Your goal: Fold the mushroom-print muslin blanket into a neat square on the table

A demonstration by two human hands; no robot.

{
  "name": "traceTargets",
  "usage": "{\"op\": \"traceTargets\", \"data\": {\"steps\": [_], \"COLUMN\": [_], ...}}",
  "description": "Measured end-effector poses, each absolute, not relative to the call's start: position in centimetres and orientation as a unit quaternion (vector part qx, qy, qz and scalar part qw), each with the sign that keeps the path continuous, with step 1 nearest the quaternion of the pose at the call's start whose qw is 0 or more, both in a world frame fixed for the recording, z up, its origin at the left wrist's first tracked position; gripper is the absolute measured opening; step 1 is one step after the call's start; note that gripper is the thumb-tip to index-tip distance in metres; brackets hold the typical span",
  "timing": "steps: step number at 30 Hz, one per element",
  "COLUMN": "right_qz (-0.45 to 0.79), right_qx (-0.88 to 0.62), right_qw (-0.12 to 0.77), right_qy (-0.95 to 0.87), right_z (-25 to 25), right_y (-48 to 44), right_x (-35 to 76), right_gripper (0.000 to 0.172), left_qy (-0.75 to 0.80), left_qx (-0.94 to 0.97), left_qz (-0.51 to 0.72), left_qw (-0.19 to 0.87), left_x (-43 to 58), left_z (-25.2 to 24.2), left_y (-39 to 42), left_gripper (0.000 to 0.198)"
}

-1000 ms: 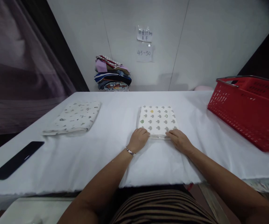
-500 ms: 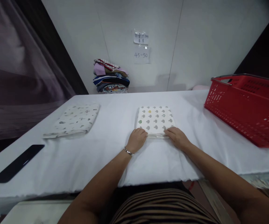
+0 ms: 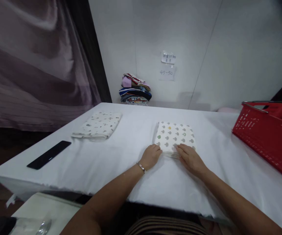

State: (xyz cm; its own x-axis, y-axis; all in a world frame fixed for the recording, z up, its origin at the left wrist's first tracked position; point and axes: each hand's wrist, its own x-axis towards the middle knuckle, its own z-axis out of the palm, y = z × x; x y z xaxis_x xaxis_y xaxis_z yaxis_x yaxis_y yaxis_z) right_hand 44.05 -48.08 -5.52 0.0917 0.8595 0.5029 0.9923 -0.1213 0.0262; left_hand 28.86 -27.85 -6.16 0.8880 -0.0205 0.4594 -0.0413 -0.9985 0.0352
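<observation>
A folded cloth, white with grey tree-like shapes and a few green and yellow figures, lies flat on the white-covered table before me. At its near left corner, my left hand has its fingers closed round the edge; the thumb is hidden. My right hand rests on the near edge, right of the middle, with fingers stretched out over the top layer. To the left lies another folded cloth, white with small scattered prints, out of reach of both hands.
A flat black slab lies at the table's left. On the right stands a red plastic basket. A pile of folded fabrics rises behind the far edge, near paper signs on the wall. A curtain hangs at left.
My view has turned left, so the scene sits further right and lower. My right hand has slid inward along the cloth's near edge; my left hand stays at its corner.
</observation>
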Motion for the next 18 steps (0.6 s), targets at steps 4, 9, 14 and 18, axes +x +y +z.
{"op": "traceTargets", "data": {"steps": [4, 9, 14, 18], "right_qz": [-0.181, -0.182, -0.184, -0.183], "right_qx": [-0.705, -0.712, -0.713, -0.71], "right_qw": [0.13, 0.108, 0.11, 0.12], "right_qy": [-0.673, -0.669, -0.667, -0.669], "right_z": [-7.1, -8.4, -8.6, -8.7], "right_y": [-46.3, -46.5, -46.7, -46.8], "right_x": [42.4, 41.8, 41.9, 41.9], "right_gripper": [0.049, 0.052, 0.058, 0.061], "left_qy": [-0.02, 0.088, 0.282, 0.325], "left_qx": [0.97, 0.932, 0.859, 0.854], "left_qz": [0.236, 0.259, 0.238, 0.189], "left_qw": [0.054, 0.237, 0.355, 0.36], "left_x": [28.4, 29.1, 32.5, 33.7], "left_z": [-6.0, -4.7, -4.1, -5.1], "left_y": [-27.9, -26.9, -25.2, -24.7], "left_gripper": [0.02, 0.022, 0.017, 0.008]}}
